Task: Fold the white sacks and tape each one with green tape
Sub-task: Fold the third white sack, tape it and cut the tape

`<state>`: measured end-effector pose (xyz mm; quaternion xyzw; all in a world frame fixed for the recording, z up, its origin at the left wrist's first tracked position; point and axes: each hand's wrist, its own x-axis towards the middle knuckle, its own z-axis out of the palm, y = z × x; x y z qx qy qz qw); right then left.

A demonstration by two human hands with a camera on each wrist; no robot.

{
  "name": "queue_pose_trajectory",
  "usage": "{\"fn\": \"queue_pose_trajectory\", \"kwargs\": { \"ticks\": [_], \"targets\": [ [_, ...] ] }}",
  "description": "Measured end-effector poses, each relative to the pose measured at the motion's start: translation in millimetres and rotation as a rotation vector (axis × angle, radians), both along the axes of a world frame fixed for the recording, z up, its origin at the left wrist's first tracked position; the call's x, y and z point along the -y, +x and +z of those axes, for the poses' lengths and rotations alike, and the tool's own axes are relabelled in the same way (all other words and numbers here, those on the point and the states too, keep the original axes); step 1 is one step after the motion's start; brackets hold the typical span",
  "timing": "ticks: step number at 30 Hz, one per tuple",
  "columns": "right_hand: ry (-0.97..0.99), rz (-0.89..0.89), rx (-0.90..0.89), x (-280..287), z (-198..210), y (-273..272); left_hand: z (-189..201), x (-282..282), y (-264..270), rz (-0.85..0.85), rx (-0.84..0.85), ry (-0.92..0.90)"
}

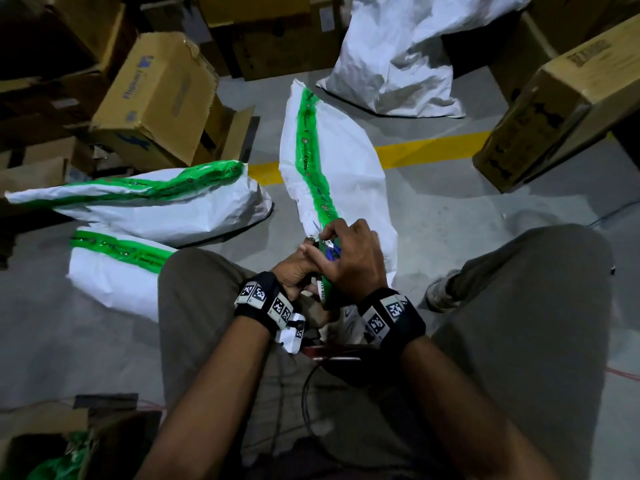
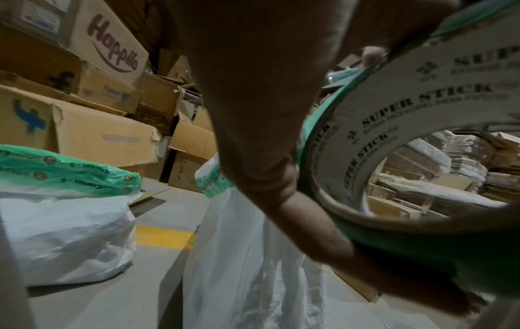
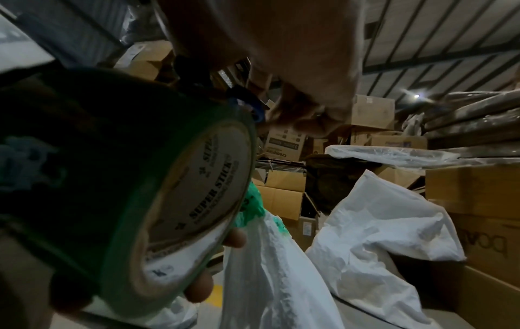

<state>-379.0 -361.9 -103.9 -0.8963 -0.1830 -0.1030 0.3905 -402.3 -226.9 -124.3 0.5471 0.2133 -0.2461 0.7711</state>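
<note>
Right hand (image 1: 356,258) gripping blue-handled scissors (image 1: 330,249), blades lying at green tape strip (image 1: 320,188) on middle sack (image 1: 349,174). Left hand (image 1: 294,271) curling around green tape roll (image 2: 374,138), touching right hand. Sack lying on grey floor (image 1: 450,209) between knees. Two taped sacks (image 1: 156,206) lying just left, untaped sack (image 1: 398,64) beyond, cardboard boxes (image 1: 156,98) surrounding.

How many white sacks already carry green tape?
3: one sack under the hands, one lying left, one by the left knee. The far sack shows none.
</note>
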Motion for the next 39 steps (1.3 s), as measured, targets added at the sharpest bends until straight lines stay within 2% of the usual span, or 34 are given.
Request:
{"fn": "queue_pose_trajectory", "kwargs": {
  "ticks": [2, 3, 6, 8, 11, 13, 15, 19, 21, 24, 27, 30, 33, 37, 39],
  "targets": [
    [-0.067, -0.083, 0.163, 3, 3, -1, 0, 1, 0, -0.021, 0.008, 0.027],
    [-0.072, -0.106, 0.184, 4, 5, -2, 1, 1, 1, -0.027, 0.007, 0.035],
    [-0.086, -0.132, 0.118, 1, 7, -6, 3, 3, 3, -0.024, -0.006, 0.049],
    [-0.066, -0.093, 0.03, 5, 6, -7, 1, 2, 4, 0.012, -0.008, 0.052],
    [0.002, 0.118, -0.188, 23, 9, -6, -1, 0, 3, 0.066, -0.008, 0.018],
    [0.025, 0.186, -0.26, 36, 17, -3, -3, 0, 3, 0.065, -0.002, -0.012],
    [0.054, 0.188, -0.386, 46, 27, 2, -3, 1, 3, 0.068, 0.009, -0.027],
    [0.083, 0.039, -0.642, 51, 31, 6, -3, 3, 5, 0.059, 0.033, 0.028],
    [0.038, -0.024, -0.65, 49, 29, 5, -2, 3, 6, 0.061, 0.032, 0.027],
    [-0.122, -0.064, -0.568, 47, 31, 1, -4, 3, 7, 0.067, 0.015, 0.039],
    [-0.18, 0.019, -0.507, 46, 31, -2, -4, 3, 6, 0.054, -0.007, 0.041],
    [-0.227, 0.123, -0.542, 50, 28, 2, -9, 4, 6, 0.027, -0.011, 0.034],
    [-0.114, 0.141, -0.671, 66, 36, 17, -7, 4, 4, -0.014, 0.015, 0.028],
    [0.276, 0.239, -0.934, 82, 74, 39, -5, -2, 3, -0.036, 0.009, -0.032],
    [0.362, 0.301, -0.983, 91, 86, 55, -3, -3, 5, -0.049, -0.001, -0.038]
  ]
}}
